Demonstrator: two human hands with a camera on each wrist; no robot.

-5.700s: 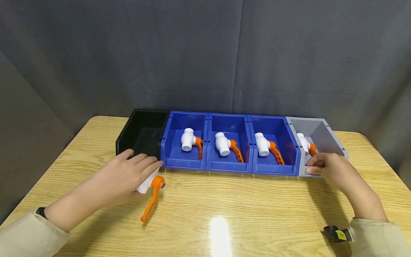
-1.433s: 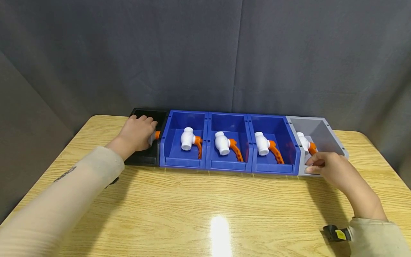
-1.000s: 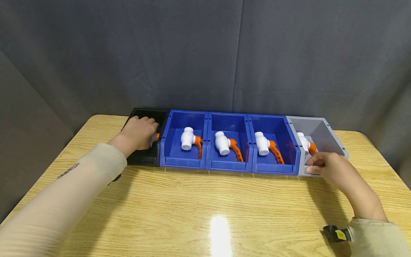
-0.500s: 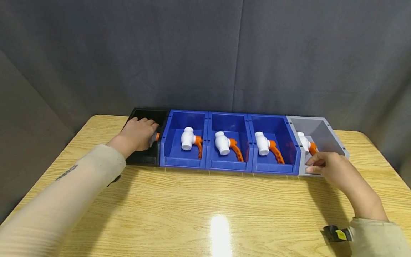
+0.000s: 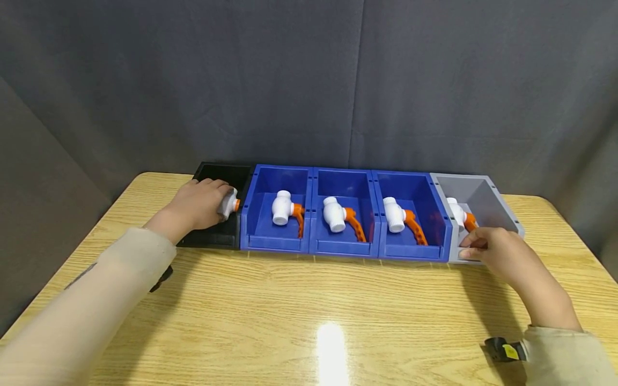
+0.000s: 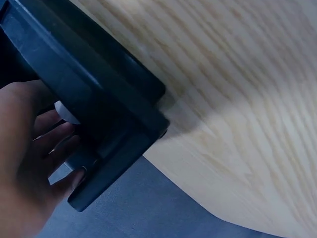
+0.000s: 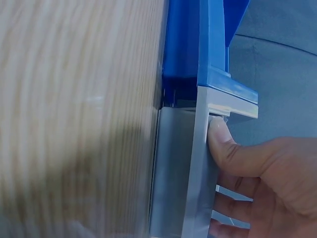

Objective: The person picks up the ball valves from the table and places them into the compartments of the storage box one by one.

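Note:
My left hand (image 5: 197, 205) is inside the black bin (image 5: 214, 239) at the row's left end, its fingers loosely bent beside a white ball valve (image 5: 228, 204). The orange neck of that valve points right; its left part is hidden by the hand. In the left wrist view a bit of white valve (image 6: 67, 113) shows past the fingertips, which look relaxed. At the other end, my right hand (image 5: 512, 260) pinches the front lip of the grey bin (image 5: 497, 206), thumb outside and fingers within. Another white valve (image 5: 456, 212) with an orange handle lies in there.
Three blue bins (image 5: 344, 249) stand joined between the black and grey ones, each with one white valve (image 5: 335, 214) with an orange handle. They stand on a wood-grain table (image 5: 270, 316), with a dark grey curtain (image 5: 309, 80) behind.
Earlier the left hand carried the valve from over the table into the black bin. Since half a second ago it has drawn back leftward, baring more of the valve. The right hand has stayed put.

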